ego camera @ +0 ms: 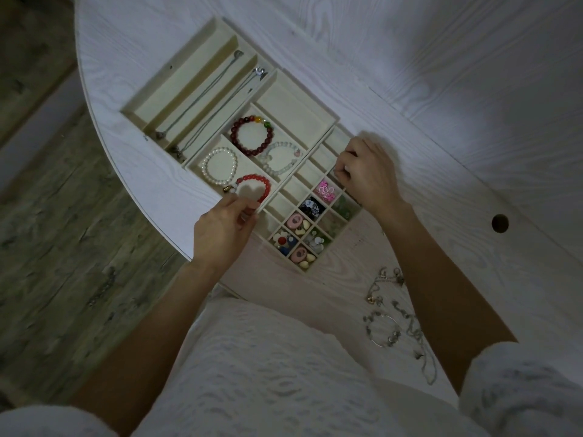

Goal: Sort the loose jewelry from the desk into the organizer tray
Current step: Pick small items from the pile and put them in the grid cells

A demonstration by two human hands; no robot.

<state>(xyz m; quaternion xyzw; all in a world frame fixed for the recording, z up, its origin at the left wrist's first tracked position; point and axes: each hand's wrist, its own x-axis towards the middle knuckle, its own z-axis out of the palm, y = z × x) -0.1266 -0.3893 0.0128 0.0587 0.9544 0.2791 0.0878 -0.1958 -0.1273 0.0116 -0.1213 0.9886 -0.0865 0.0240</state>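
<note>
- The organizer tray (303, 121) lies at an angle on the white desk (441, 89), with long slots, wider bracelet sections and a grid of small cells.
- The left hand (220, 234) sits at the tray's near edge; its thumb and fingers are curled and pinch the red bead bracelet (256, 188), whose loop lies in the bracelet section just beyond the fingertips.
- The right hand (362, 175) is over the far side of the small-cell grid, fingers curled tight toward the thumb; what they hold is too small to tell.
- A pearl bracelet (220, 167) lies just beside the red one, touching it.
- Loose chains and a bangle (389, 316) lie on the desk beside the right forearm, well apart from the tray.
</note>
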